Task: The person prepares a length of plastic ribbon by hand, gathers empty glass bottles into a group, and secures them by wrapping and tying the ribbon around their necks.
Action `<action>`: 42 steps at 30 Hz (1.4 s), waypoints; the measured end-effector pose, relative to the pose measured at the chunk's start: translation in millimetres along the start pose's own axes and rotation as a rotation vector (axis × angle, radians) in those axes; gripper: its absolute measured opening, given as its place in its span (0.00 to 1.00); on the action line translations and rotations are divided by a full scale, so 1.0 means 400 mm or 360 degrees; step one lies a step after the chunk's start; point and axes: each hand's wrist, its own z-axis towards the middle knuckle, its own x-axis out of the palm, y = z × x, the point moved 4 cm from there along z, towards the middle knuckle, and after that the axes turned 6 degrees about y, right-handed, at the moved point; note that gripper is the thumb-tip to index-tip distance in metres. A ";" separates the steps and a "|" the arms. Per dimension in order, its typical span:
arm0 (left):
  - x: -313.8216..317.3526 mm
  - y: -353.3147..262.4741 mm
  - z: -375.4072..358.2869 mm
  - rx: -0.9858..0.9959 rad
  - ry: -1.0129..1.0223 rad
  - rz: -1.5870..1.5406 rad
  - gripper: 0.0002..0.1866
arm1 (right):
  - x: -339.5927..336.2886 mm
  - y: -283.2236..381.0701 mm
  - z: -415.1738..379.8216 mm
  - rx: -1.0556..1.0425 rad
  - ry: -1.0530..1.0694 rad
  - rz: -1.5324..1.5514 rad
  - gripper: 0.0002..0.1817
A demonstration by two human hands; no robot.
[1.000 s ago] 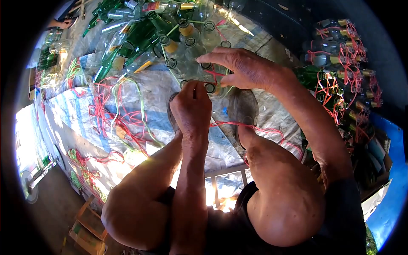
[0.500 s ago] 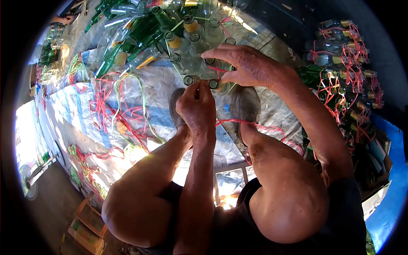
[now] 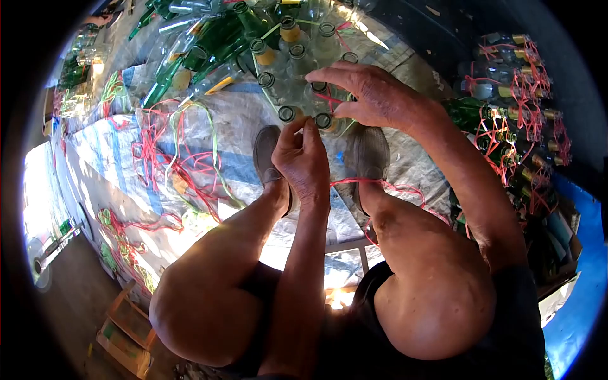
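Note:
A cluster of upright glass bottles (image 3: 297, 63) stands just beyond my shoes, with open mouths and pale green string around it. My left hand (image 3: 301, 155) is closed in a pinch beside the two nearest bottle mouths; what its fingertips hold is hidden. My right hand (image 3: 370, 98) reaches over the cluster's right side, thumb and index finger apart, its other fingers partly out of sight. A pink string (image 3: 328, 98) crosses between the bottles near my right thumb. Another pink string (image 3: 405, 188) runs over the sheet by my right ankle.
Green and clear bottles (image 3: 190, 60) lie piled at the upper left. Tangled pink and green strings (image 3: 164, 152) spread over the woven sheet (image 3: 114, 152). Bundles of tied bottles (image 3: 506, 114) line the right side. A small wooden frame (image 3: 126, 323) is at lower left.
My left hand has shifted slightly right in view, still pinched by the bottle mouths. My right hand has barely moved. The near bottles appear slightly farther right, with a small view shift.

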 end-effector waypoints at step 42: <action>-0.027 0.144 0.000 -0.0481 -0.0093 -0.0763 0.10 | 0.021 0.108 0.083 -0.0434 0.0209 -0.0543 0.13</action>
